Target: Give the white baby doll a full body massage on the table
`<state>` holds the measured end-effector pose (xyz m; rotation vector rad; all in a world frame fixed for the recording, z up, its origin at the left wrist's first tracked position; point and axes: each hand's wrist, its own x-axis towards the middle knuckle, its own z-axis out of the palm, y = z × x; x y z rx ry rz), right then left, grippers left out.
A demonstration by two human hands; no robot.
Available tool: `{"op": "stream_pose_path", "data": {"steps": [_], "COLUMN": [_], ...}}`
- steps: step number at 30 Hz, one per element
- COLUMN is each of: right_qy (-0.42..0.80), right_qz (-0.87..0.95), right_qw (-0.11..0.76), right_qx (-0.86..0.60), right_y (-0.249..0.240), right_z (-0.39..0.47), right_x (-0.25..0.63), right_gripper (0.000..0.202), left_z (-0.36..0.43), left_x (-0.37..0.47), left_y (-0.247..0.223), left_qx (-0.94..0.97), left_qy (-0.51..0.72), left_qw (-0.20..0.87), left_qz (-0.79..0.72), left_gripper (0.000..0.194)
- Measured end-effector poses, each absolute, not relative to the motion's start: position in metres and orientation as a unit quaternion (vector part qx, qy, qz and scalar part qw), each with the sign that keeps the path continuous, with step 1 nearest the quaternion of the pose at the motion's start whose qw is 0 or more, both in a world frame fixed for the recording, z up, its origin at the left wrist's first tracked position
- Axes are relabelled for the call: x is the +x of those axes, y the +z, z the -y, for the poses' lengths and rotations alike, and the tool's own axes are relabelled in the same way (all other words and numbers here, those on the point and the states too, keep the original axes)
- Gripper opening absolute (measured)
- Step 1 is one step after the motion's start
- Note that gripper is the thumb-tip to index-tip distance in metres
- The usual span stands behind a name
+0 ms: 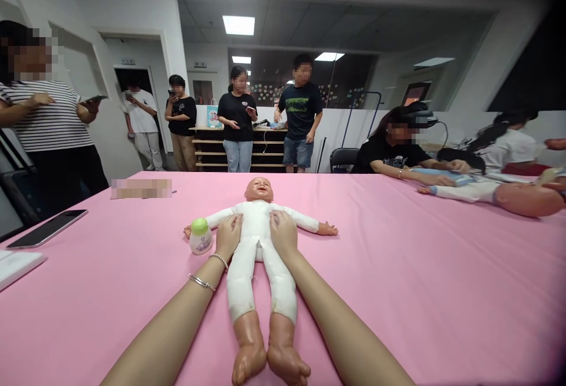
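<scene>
A baby doll with a white cloth body and plastic head, hands and feet lies face up, its feet toward me. My left hand is against the left side of its torso, fingers curled in at the cloth. On the opposite side, my right hand presses the torso in the same way, its fingers also curled. Between them the belly and chest stay visible. A small white bottle with a green cap stands upright just left of my left hand, by the doll's arm.
A pink cloth covers the table. At left lie a phone, a white box and a blurred flat item. To the right, a seated person handles another doll. Several people stand beyond the table.
</scene>
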<state>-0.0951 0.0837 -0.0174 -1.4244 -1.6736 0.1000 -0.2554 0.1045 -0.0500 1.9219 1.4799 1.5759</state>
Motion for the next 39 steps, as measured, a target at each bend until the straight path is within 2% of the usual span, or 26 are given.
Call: {"op": "stream_pose_path", "data": {"steps": [4,8,11,15,17,20,24,27,32,35,39], "right_qy": [0.088,0.105,0.070,0.015,0.027,0.075,0.094,0.104,0.065,0.090,0.123], "right_qz": [0.768,0.725,0.671,0.718,0.761,0.796,0.746,0.646,0.685,0.716,0.690], "right_qw": [0.426,0.376,0.395,0.446,0.435,0.399,0.353,0.373,0.401,0.356,0.314], "right_qx": [-0.469,-0.567,-0.624,-0.535,-0.480,-0.449,-0.557,-0.657,-0.604,-0.593,-0.641], "right_y": [-0.020,-0.024,-0.022,-0.017,-0.015,-0.018,-0.025,-0.028,-0.024,-0.023,-0.033], "right_z": [-0.087,-0.091,-0.089,-0.082,-0.081,-0.086,-0.093,-0.092,-0.094,-0.104,-0.119], "right_x": [-0.098,-0.099,-0.097,-0.098,-0.099,-0.099,-0.097,-0.094,-0.089,-0.082,-0.065], "right_gripper": [0.027,0.039,0.045,0.031,0.029,0.029,0.039,0.048,0.041,0.046,0.052], "left_z": [-0.094,-0.104,-0.111,-0.103,-0.097,-0.096,-0.107,-0.111,-0.114,-0.122,-0.132], "left_x": [-0.249,-0.249,-0.254,-0.254,-0.252,-0.249,-0.252,-0.256,-0.260,-0.261,-0.269], "left_y": [-0.042,-0.051,-0.057,-0.050,-0.045,-0.044,-0.055,-0.062,-0.056,-0.052,-0.057], "left_qx": [0.730,0.727,0.672,0.701,0.742,0.785,0.761,0.685,0.710,0.759,0.747], "left_qy": [0.524,0.472,0.492,0.536,0.519,0.461,0.422,0.450,0.470,0.425,0.326], "left_qw": [0.145,0.192,0.165,0.090,0.078,0.114,0.154,0.148,0.100,0.108,0.095], "left_qz": [-0.413,-0.460,-0.529,-0.462,-0.418,-0.399,-0.468,-0.554,-0.515,-0.481,-0.572], "left_gripper": [0.032,0.042,0.046,0.033,0.034,0.038,0.043,0.043,0.042,0.044,0.046]}}
